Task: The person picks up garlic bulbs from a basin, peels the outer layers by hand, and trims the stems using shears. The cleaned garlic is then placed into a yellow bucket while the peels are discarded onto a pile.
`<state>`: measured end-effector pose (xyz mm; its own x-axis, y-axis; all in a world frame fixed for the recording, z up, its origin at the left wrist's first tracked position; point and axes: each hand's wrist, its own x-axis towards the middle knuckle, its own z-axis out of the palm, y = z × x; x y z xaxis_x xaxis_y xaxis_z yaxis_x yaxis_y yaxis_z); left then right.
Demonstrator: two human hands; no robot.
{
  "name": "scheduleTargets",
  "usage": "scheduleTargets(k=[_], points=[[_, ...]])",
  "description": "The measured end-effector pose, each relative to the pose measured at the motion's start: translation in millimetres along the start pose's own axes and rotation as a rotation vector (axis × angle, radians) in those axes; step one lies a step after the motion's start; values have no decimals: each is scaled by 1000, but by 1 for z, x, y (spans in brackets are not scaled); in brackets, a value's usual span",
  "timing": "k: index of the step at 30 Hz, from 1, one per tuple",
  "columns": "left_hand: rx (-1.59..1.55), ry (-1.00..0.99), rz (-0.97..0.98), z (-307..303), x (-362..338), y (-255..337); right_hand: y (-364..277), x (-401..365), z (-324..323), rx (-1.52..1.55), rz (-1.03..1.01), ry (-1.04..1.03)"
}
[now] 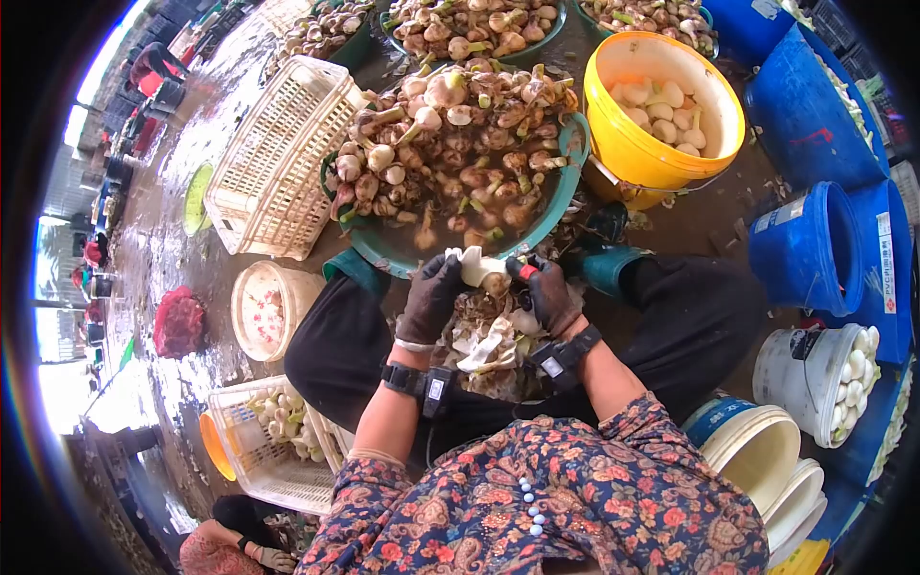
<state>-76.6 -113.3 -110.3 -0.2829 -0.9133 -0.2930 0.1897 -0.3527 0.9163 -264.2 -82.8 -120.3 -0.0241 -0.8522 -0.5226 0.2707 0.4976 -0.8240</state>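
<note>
Both of my hands wear dark gloves and meet in front of the green basin (pixel 577 158), which holds muddy garlic bulbs in brown water. Between them is a garlic bulb (pixel 495 284) with a white layer of skin (pixel 472 265) lifting off it. My left hand (pixel 431 299) is closed with its fingertips on that white skin. My right hand (pixel 553 295) is closed at the bulb's right side, with something small and red at its fingertips that I cannot make out. Below the hands, loose peelings (pixel 487 347) lie heaped between my legs.
A yellow bucket (pixel 613 125) with white bulbs stands right of the basin, a stacked cream crate (pixel 278 153) left. Blue bucket (pixel 795 251) and white bucket (pixel 791 369) are at far right. Another person's gloved hand (pixel 276 559) shows at the lower left.
</note>
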Motion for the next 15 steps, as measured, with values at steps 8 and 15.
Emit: scheduleTargets(k=[8,15], points=[[-214,-154,126,2,-38,50,38,34,-37,437,122,-12],[828,-562,-109,-13,5,58,16,26,-22,314,-155,157]])
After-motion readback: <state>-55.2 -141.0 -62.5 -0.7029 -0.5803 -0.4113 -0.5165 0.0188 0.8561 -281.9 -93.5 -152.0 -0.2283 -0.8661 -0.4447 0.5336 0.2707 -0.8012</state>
